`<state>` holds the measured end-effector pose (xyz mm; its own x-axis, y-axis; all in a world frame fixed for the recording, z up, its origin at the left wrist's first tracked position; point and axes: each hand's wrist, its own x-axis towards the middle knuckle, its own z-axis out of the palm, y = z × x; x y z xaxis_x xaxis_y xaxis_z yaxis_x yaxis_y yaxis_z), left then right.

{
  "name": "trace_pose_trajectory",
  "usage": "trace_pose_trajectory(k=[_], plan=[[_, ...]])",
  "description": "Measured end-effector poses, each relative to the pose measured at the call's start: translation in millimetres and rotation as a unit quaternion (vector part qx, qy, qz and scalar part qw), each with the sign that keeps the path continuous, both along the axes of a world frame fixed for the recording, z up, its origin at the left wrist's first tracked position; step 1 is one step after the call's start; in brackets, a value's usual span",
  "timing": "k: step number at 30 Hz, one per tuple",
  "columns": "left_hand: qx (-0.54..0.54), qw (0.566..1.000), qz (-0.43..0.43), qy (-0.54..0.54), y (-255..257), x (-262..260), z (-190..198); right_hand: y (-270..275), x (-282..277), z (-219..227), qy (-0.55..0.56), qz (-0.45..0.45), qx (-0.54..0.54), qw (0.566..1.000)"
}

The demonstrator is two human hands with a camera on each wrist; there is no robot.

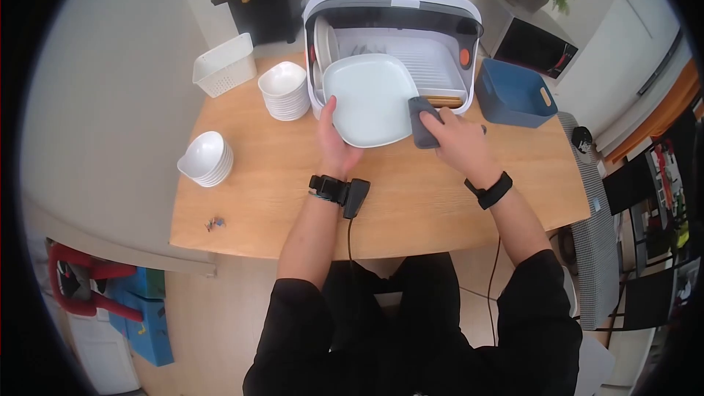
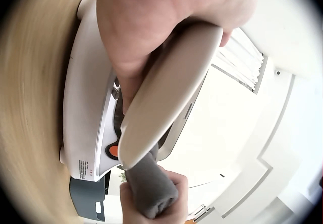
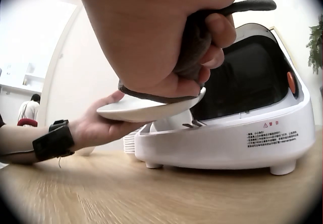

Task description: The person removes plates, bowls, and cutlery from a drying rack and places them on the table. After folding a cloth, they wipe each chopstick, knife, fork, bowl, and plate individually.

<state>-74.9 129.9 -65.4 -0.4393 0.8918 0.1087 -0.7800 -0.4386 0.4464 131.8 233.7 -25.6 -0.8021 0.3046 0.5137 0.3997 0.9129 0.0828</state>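
Observation:
My left hand holds a white, rounded-square plate at its left edge, thumb along the rim and fingers beneath. A folded dark grey cloth is gripped in my right hand and lies against the plate's right edge. In the left wrist view the cloth meets the far rim of the tilted plate. Just behind the plate stands a white dish cabinet with its dark lid raised. Inside it, a white plate stands upright at the left, and wooden chopsticks lie along the front.
Left of the cabinet are a stack of white bowls and a white basket. Another bowl stack sits nearer, with small colourful bits below it. A blue bin stands at the right, before a microwave.

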Motion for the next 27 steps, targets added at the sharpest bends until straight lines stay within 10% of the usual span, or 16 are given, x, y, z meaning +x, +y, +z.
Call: trace_pose_trajectory(k=[11, 27], plan=[[-0.063, 0.989, -0.107, 0.086, 4, 17, -19, -61, -53, 11, -0.095, 0.076, -0.054, 0.991], [0.013, 0.991, -0.089, 0.102, 0, 20, -3, 7, -59, 49, 0.006, -0.020, 0.077, 0.997]])
